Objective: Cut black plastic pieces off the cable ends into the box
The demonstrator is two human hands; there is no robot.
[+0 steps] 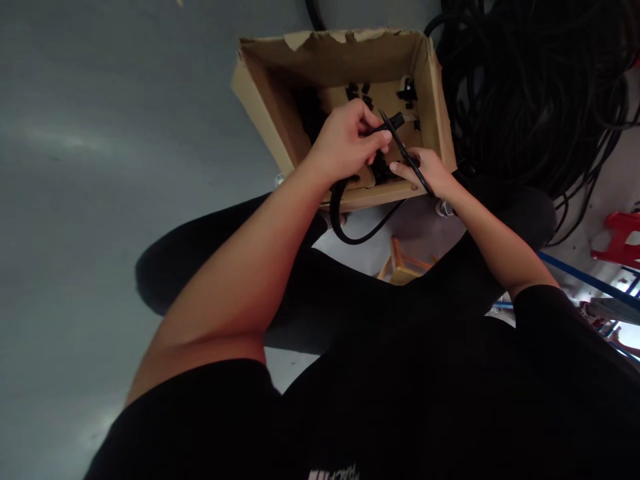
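Observation:
My left hand point(350, 137) pinches a black rubber strip point(345, 227) close to its end, above an open cardboard box point(260, 107). The end sticks out beyond my fingertips, and the rest loops down over the box's near edge. In my right hand point(427, 172) is a pair of dark scissors point(409, 160), its blades pointing up and left. They cross the strip just past my left fingertips; whether they are parted there cannot be made out. Short black pieces point(407, 90) lie scattered on the box's bottom, with a darker heap in its left part.
A large tangled pile of black strips point(530, 100) lies on the floor to the right of the box. Beyond my right knee are a red plastic stool point(620, 240) and a blue bar point(590, 277). Between my legs shows a small wooden stool point(404, 272).

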